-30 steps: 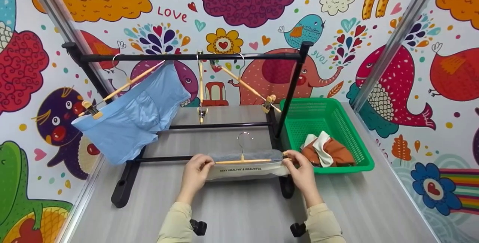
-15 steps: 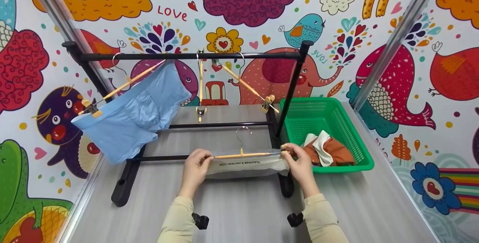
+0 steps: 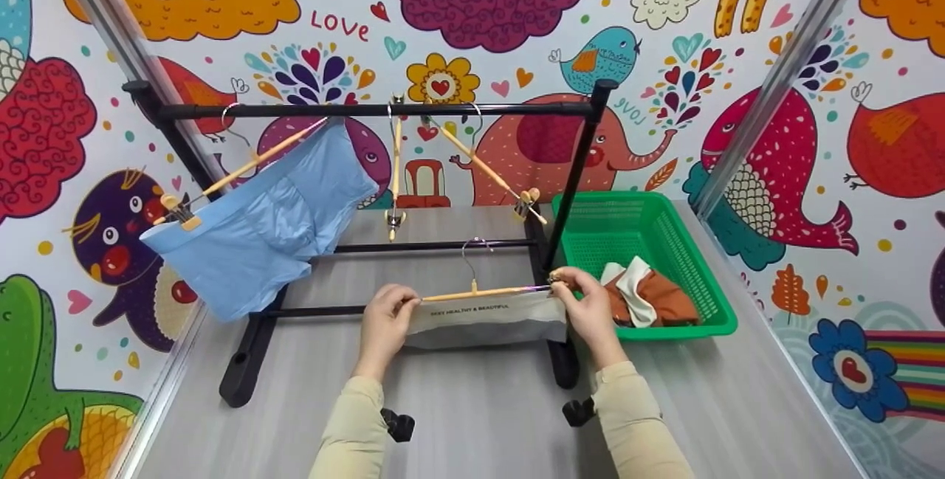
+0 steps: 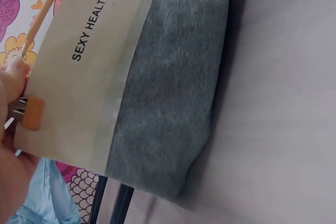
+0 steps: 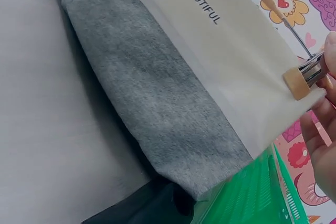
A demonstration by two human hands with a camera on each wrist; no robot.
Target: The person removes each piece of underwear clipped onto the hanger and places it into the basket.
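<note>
My left hand [image 3: 385, 322] and right hand [image 3: 590, 309] pinch the two ends of a wooden clip hanger [image 3: 498, 291], its metal hook pointing up. From it hangs a grey garment [image 3: 476, 333] with a wide cream waistband, printed "SEXY HEALTHY & BEAUTIFUL". In the left wrist view, a clip pad [image 4: 34, 113] lies on the waistband beside my fingers. The right wrist view has the other clip pad [image 5: 296, 83] on the waistband, with my fingers at its metal part. The garment stays in front of the black clothes rack [image 3: 354, 111].
Light-blue boxer briefs [image 3: 273, 206] hang on a clip hanger at the rack's left. Two more clip hangers, one a wooden hanger [image 3: 480, 160], hang bare to the right. A green basket [image 3: 712, 272] with a rust-and-white cloth [image 3: 657, 298] stands right of the rack.
Both hands have lifted the hanger slightly up and away from me, and the grey part of the garment now hangs more into view below the waistband.
</note>
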